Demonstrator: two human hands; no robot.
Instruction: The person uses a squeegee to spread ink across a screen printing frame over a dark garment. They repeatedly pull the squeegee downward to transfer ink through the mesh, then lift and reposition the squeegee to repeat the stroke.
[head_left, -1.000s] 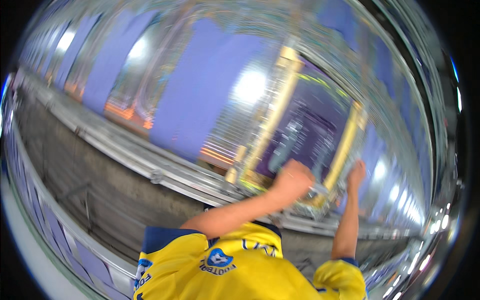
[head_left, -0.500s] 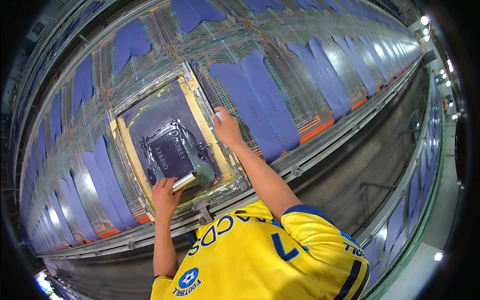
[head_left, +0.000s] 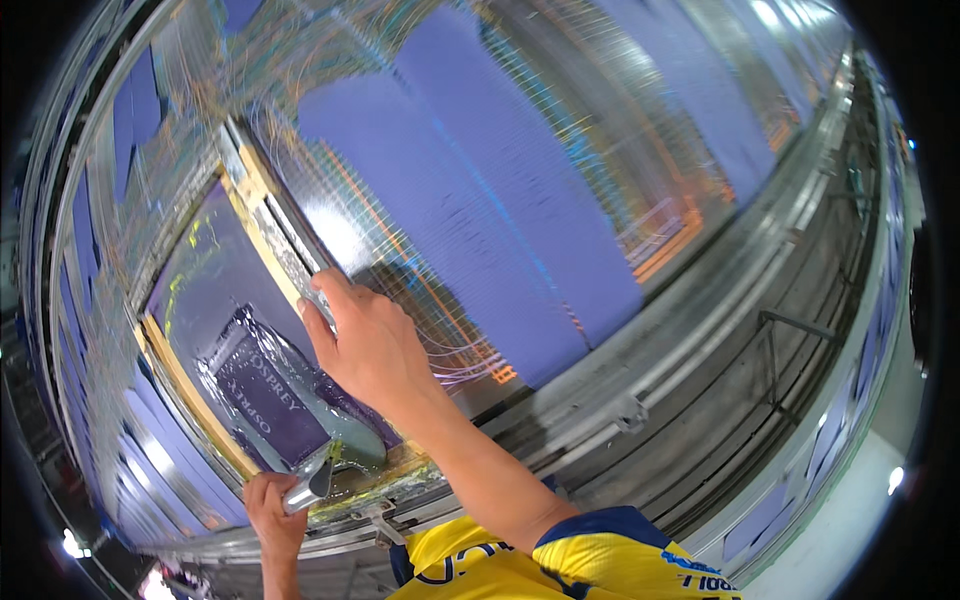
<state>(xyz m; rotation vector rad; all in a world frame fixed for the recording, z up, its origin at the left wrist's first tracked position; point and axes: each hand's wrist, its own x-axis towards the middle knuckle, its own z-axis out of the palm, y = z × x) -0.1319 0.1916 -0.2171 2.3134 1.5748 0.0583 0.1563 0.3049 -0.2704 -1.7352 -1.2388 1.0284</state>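
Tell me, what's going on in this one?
A person in a yellow shirt with navy trim has both hands at a rectangular frame with tan edges. The left hand holds a silver, tube-shaped tool by the frame's near end, close to glossy blue-grey liquid. The right hand grips the frame's right side. Flat violet-blue pieces lie on both sides.

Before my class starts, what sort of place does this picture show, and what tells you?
Probably a screen-printing workshop, perhaps for fabric: a tape-edged printing frame holds wet-looking ink, and rows of violet-blue cut pieces lie along a long table.
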